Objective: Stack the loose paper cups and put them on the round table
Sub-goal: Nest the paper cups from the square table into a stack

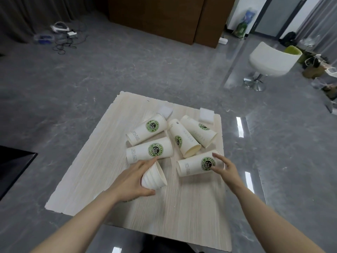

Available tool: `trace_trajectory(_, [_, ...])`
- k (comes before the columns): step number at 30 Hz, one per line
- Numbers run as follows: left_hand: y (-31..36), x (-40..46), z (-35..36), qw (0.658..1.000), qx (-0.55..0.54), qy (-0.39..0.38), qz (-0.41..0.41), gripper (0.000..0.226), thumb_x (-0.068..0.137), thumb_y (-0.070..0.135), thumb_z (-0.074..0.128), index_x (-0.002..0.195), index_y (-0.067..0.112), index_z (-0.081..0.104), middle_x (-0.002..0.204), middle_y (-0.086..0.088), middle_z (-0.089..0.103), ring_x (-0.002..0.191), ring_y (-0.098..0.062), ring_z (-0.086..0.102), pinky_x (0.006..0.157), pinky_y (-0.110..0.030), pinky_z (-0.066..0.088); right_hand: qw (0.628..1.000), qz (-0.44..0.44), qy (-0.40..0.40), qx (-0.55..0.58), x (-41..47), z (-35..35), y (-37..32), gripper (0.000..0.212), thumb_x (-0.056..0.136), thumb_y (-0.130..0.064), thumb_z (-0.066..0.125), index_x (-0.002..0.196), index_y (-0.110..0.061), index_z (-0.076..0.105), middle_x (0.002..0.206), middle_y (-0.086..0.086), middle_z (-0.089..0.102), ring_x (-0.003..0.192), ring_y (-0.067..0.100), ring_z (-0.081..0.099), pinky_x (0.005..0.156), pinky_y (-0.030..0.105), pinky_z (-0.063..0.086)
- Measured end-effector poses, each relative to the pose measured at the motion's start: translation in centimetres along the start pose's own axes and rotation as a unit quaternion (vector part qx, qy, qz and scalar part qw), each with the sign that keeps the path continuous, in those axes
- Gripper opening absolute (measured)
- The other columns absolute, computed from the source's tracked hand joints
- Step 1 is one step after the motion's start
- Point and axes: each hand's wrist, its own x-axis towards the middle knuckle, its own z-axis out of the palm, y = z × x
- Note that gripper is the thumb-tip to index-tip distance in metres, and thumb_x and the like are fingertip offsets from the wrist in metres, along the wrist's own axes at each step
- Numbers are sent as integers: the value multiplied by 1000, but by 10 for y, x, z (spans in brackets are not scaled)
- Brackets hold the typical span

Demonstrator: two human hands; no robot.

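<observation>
Left hand (134, 180) round a cup (154, 178), base hidden.

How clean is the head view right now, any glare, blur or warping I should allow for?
Head view: wide-angle bending curves the table edges; bright light reflections streak the glossy floor on the right; cup logos read sharp, while the right hand is slightly motion-blurred; lighting is soft, with faint shadows.

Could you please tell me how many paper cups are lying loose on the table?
5: far-left cup, near-left cup, middle cup, far-right cup, right-hand cup. Left hand grips stacked cups.
</observation>
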Motion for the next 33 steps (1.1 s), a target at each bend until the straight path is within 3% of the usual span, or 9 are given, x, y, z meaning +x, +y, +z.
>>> trace_trajectory(2, [0,0,1,1000,-2,-3,-3,103,65,58,71,140,63,1,130,26,32,121,0,37,91,-25,44,999,-8,2,31,2,3,-1,50,79,10,65,123,-15,63,133,4,56,109,1,54,86,11,47])
trace_trajectory(4, [-1,-1,1,1000,-5,-5,-7,103,64,60,70,139,65,0,130,27,32,120,1,38,91,-27,45,998,-6,10,54,5,5,-1,49,79,15,62,121,-11,64,128,6,59,102,1,56,74,5,47])
trace_trajectory(9, [-4,-1,-1,1000,-14,-6,-15,104,66,58,73,143,59,4,129,25,33,119,0,41,92,-26,44,989,32,34,140,2,2,-3,46,81,21,51,117,-4,64,124,17,61,96,18,59,72,17,48])
trace_trajectory(20, [10,2,-2,1000,-19,-5,9,105,70,53,75,147,54,3,130,22,35,118,-2,42,92,-29,45,969,-36,38,242,-41,-12,-21,48,82,17,52,122,-10,61,97,-2,71,87,11,66,79,24,51])
trace_trajectory(29, [12,-5,-7,1000,-12,13,3,110,70,53,74,148,50,-4,134,17,35,116,-9,47,88,-31,46,956,-77,-72,274,-67,0,-58,58,74,2,57,130,-16,55,109,9,70,96,19,65,85,33,51])
trace_trajectory(33, [10,-10,-11,1000,-10,19,6,111,70,53,75,150,47,-2,136,16,34,118,-9,47,89,-31,45,959,-75,-104,252,-72,13,-69,57,77,5,56,130,-16,55,112,14,69,97,22,64,86,34,48])
